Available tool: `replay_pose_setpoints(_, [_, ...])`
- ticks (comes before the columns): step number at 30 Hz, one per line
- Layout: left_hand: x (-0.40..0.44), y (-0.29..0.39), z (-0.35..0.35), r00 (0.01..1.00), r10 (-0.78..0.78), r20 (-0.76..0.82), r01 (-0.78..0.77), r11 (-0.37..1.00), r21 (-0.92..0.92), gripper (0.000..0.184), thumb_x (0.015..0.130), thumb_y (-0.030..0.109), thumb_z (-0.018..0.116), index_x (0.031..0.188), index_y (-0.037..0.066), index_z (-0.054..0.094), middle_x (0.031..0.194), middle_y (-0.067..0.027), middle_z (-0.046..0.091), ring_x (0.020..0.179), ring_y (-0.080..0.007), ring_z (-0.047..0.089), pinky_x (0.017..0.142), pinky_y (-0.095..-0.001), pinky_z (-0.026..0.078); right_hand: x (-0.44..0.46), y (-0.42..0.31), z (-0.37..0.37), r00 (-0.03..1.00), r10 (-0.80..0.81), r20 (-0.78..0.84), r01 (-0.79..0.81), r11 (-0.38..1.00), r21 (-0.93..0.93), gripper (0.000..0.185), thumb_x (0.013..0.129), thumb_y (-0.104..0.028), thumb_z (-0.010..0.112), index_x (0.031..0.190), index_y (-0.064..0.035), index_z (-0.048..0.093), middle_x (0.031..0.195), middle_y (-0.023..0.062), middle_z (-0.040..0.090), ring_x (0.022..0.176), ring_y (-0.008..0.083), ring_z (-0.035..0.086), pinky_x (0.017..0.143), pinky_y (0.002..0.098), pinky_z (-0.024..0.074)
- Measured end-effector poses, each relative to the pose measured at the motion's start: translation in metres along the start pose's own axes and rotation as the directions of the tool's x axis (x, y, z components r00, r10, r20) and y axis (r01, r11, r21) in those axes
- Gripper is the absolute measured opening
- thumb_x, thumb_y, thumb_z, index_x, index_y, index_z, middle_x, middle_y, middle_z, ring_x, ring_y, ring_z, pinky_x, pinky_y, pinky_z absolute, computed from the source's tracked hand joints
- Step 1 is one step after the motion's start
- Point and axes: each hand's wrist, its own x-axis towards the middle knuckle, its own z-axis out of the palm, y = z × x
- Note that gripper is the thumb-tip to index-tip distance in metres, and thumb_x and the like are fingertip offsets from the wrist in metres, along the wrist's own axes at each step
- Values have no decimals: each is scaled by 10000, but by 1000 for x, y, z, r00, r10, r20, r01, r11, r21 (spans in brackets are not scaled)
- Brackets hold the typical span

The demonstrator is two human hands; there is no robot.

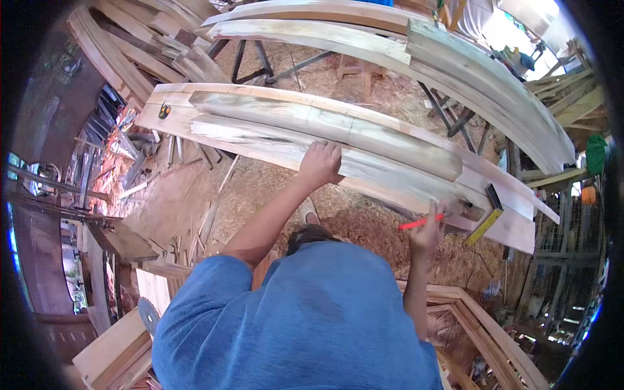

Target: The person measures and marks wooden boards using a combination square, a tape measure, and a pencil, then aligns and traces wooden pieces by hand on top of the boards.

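My left hand point(321, 164) is closed over the near edge of a long pale wooden beam point(273, 138), close to its middle. Further right, my right hand point(425, 229) grips a red carpenter's pencil point(416, 223) beside the beam's right end. A second squared beam point(325, 125) lies parallel, just behind the first. Both rest on wide planks point(520, 235). To the right of my right hand, a try square point(486, 224) with a yellow part and a black part lies across the planks. A yellow and black tape measure point(164, 112) sits at the planks' left end.
Behind, more long planks and beams point(364, 44) lie on dark trestle legs point(260, 62). Stacked boards point(123, 45) fill the back left. Wood shavings cover the floor point(175, 201). A circular saw blade point(148, 315) is at lower left, and angled wooden frames point(481, 325) are at lower right.
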Motion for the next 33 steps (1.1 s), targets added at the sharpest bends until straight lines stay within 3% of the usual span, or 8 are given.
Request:
replay_pose_setpoints(5, [-11, 2, 14, 999, 35, 39, -38, 995, 87, 690, 601, 340, 896, 1090, -9, 557, 1212, -215, 602, 1159, -393, 585, 1014, -482, 471, -17, 5, 13, 1000, -4, -24, 3, 1000, -13, 653, 797, -16, 562, 1448, -24, 518, 1594, 261, 361, 1475, 440, 339, 1204, 520, 286])
replay_pose_setpoints(12, [-18, -2, 24, 996, 83, -46, -74, 983, 167, 326, 836, 184, 668, 1081, -2, 561, 1229, -234, 587, 1195, -391, 574, 1034, -499, 456, -23, 8, 5, 998, -62, -1, 62, 998, 27, 668, 747, 2, 553, 1414, -15, 543, 1589, 280, 355, 1463, 466, 340, 1206, 534, 292])
replay_pose_setpoints(15, [-23, -1, 26, 999, 38, 24, -41, 989, 141, 455, 808, 133, 650, 1211, -50, 546, 1368, -267, 559, 1267, -413, 553, 1093, -497, 429, -28, 9, 3, 998, -56, 29, 55, 998, 29, 676, 737, 6, 539, 1412, -18, 544, 1594, 280, 344, 1468, 471, 325, 1216, 536, 274])
replay_pose_setpoints(20, [-28, 2, 29, 999, 44, 21, -48, 976, 213, 473, 814, 114, 645, 1244, -50, 535, 1385, -266, 551, 1292, -414, 539, 1120, -504, 409, -34, 13, 3, 997, -64, 52, 57, 990, 126, 691, 730, -2, 527, 1420, -32, 537, 1607, 264, 330, 1479, 476, 294, 1233, 536, 241])
replay_pose_setpoints(26, [-27, 4, 25, 998, 22, 54, -33, 979, 200, 483, 802, 94, 663, 1246, -44, 532, 1394, -265, 543, 1311, -416, 527, 1133, -504, 401, -42, 8, 0, 997, -62, 52, 55, 989, 140, 566, 806, -7, 569, 1371, -4, 555, 1536, 289, 420, 1383, 497, 410, 1113, 538, 374])
replay_pose_setpoints(29, [-26, 6, 19, 997, 12, 74, -25, 983, 182, 466, 806, 100, 665, 1231, -36, 532, 1398, -266, 538, 1317, -417, 523, 1132, -506, 407, -69, 15, 19, 974, 140, 180, -171, 971, 168, 476, 865, -54, 598, 1340, -19, 587, 1358, 297, 574, 1254, 475, 531, 1000, 542, 453])
replay_pose_setpoints(32, [-26, 6, 17, 998, 8, 67, -20, 986, 165, 446, 813, 106, 663, 1218, -25, 529, 1404, -267, 533, 1320, -418, 521, 1131, -507, 413, -92, 35, 41, 741, 267, 615, -435, 890, 137, 424, 889, -146, 668, 1299, -44, 625, 1145, 325, 650, 1096, 461, 616, 900, 552, 495])
replay_pose_setpoints(33, [-27, 7, 17, 998, 7, 61, -17, 987, 158, 440, 816, 108, 662, 1214, -21, 528, 1406, -267, 531, 1321, -418, 521, 1131, -507, 415, -106, 45, 54, 662, 228, 715, -413, 906, 94, 414, 899, -174, 670, 1291, -48, 630, 1124, 323, 657, 1062, 459, 632, 882, 552, 504])
